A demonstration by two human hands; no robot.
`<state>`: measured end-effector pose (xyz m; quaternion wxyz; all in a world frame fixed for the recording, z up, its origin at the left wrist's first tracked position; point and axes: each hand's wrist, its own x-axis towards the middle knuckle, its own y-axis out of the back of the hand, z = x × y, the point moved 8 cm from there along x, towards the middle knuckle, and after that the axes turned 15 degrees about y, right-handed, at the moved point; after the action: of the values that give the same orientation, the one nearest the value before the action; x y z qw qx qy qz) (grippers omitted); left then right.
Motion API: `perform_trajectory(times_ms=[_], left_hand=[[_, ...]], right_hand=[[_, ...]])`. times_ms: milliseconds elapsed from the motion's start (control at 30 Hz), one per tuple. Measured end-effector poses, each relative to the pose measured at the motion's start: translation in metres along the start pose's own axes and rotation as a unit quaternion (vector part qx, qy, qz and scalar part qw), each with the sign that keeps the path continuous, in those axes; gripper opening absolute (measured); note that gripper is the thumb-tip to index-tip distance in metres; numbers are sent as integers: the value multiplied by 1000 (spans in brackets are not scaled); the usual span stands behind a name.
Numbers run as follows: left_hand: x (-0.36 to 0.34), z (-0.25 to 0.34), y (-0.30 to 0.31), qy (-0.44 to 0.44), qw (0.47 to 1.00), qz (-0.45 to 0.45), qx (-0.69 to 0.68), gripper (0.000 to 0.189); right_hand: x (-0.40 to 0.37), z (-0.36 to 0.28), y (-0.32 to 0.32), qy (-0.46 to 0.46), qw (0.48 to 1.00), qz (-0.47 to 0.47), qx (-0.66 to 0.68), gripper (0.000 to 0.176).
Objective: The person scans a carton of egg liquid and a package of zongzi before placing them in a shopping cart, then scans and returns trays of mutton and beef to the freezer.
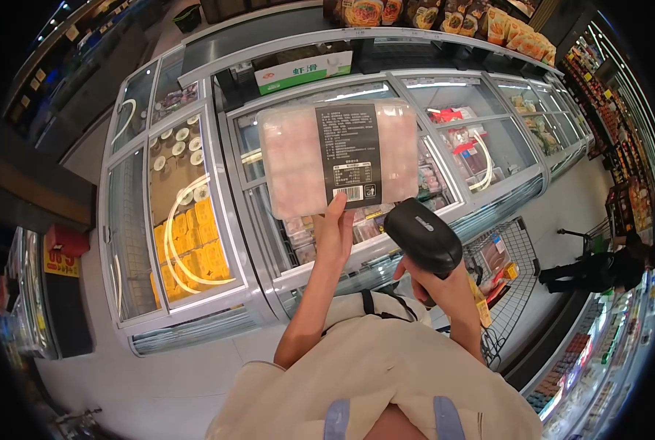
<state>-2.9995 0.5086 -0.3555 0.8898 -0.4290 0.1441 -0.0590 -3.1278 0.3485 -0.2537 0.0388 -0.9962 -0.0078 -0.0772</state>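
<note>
My left hand (pixel 333 233) is closed on the lower edge of a clear tray of pale pink food (pixel 291 158), its thumb beside the barcode. A black label (pixel 348 143) with small white print and a barcode wraps the middle of the tray. Just right of and below the tray is a black handheld scanner (pixel 424 236), with my right hand (pixel 434 282) wrapped round its handle. The scanner's head points up toward the tray's lower right. Behind the tray lies a glass-topped freezer (pixel 269 277) holding packaged food.
Yellow packs (pixel 195 253) fill the left freezer section. Red packages (pixel 452 115) lie in a section further right. A wire shopping cart (pixel 522 257) with items stands at my right. Beyond it is another person (pixel 599 271) in dark clothes. Stocked shelves line the right side.
</note>
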Motion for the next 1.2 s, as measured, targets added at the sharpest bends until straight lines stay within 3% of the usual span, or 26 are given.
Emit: perform_trajectory(times_ms=[100, 267, 333, 367, 400, 433, 467, 567, 667, 733, 867, 967, 1067, 1133, 1200], left_hand=[[2, -3, 3, 18, 1000, 4, -12, 63], [-4, -6, 4, 7, 1000, 24, 7, 62], [-8, -5, 1, -17, 999, 44, 23, 59], [-12, -2, -3, -44, 996, 57, 50, 53], [-8, -8, 13, -73, 981, 96, 153, 42], [-22, 4, -6, -190, 894, 140, 381, 42], [-36, 7, -25, -285, 740, 178, 583, 42], [-31, 6, -31, -355, 767, 107, 524, 55], [-27, -8, -34, -392, 664, 91, 630, 67], [-17, -21, -24, -382, 633, 71, 669, 69], [2, -36, -4, -277, 617, 31, 736, 75], [21, -32, 10, -222, 667, -79, 707, 78], [62, -9, 99, -157, 702, 111, 686, 75], [90, -15, 189, 45, 778, 191, 596, 78], [106, -65, 269, 257, 851, 140, 436, 90]], right_hand=[[1, 15, -14, -19, 999, -11, 35, 31], [7, 21, -23, 14, 999, -33, 39, 29], [18, 19, -15, 0, 998, 30, 54, 22], [27, 16, -9, 54, 994, 76, 48, 24], [34, 21, -1, 72, 991, 108, 36, 28], [40, 18, 6, 91, 987, 130, -7, 37], [48, 17, 14, 87, 974, 206, 25, 40], [57, 36, 25, 76, 965, 248, 43, 48], [62, 80, 43, 43, 960, 275, -32, 49], [70, 105, 46, 33, 960, 268, -74, 52], [93, 153, 60, -58, 963, 255, -73, 45], [115, 206, 83, -113, 975, 186, -50, 42], [141, 240, 93, -167, 981, 83, -62, 41], [154, 267, 93, -195, 978, 14, -68, 41], [161, 289, 68, -228, 973, -36, -10, 42]])
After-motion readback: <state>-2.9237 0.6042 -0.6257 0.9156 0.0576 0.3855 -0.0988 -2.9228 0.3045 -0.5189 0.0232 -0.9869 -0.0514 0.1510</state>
